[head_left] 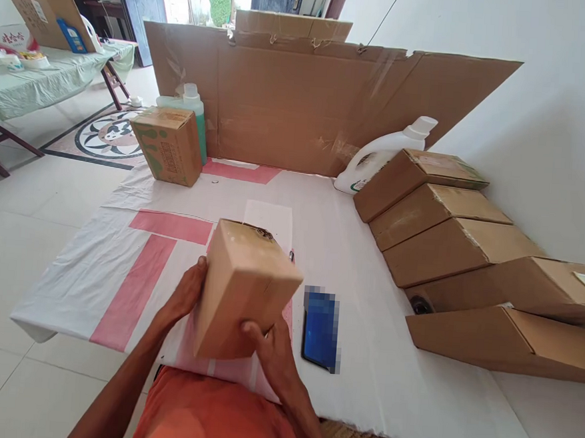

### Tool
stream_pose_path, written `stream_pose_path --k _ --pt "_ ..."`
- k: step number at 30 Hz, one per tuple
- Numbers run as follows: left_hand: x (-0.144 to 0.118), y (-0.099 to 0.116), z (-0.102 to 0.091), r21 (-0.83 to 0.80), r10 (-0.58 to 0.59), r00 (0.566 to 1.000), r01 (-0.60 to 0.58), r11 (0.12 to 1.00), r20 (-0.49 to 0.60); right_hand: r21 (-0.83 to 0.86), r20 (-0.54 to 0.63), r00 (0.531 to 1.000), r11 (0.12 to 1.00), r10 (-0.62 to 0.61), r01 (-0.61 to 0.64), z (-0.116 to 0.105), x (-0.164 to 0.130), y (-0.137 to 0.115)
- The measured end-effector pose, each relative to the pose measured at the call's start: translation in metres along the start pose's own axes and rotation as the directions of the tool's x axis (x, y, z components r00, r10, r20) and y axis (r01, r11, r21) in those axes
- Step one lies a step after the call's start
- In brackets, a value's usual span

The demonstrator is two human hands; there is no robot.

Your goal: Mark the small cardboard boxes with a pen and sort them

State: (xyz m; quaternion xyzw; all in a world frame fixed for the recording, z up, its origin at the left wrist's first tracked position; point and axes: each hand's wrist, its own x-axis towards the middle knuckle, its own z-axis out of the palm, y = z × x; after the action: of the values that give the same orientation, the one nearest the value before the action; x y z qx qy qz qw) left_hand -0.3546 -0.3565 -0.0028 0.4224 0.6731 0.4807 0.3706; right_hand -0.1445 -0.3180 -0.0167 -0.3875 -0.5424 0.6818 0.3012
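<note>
Both hands' grip [235,322] around a small carton [245,286], phone [321,328] beside, stacked boxes [451,247] rightward.

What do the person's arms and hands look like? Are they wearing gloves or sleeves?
No gloves and no sleeves show: the left hand and the right hand are bare, and both forearms are bare as far as the picture shows. No watch, ring or bracelet shows. Below the arms there is orange clothing.
</note>
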Motion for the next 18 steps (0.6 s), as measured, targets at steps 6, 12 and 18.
stream_pose_path --k 6,12,18 --pt "-0.054 0.045 -0.092 0.112 -0.055 0.998 0.056 0.992 -0.010 0.414 0.179 0.972 0.884 0.152 -0.215 0.023 0.026 -0.047" --pt "-0.071 0.049 -0.132 -0.067 -0.012 0.987 0.002 0.998 -0.161 0.598 0.462 0.836 0.591 0.297 -0.541 0.073 0.036 -0.047" --pt "-0.035 0.016 -0.115 0.226 -0.047 0.921 0.144 0.964 -0.386 0.530 0.466 0.758 0.542 0.457 -0.653 0.088 0.056 -0.032"
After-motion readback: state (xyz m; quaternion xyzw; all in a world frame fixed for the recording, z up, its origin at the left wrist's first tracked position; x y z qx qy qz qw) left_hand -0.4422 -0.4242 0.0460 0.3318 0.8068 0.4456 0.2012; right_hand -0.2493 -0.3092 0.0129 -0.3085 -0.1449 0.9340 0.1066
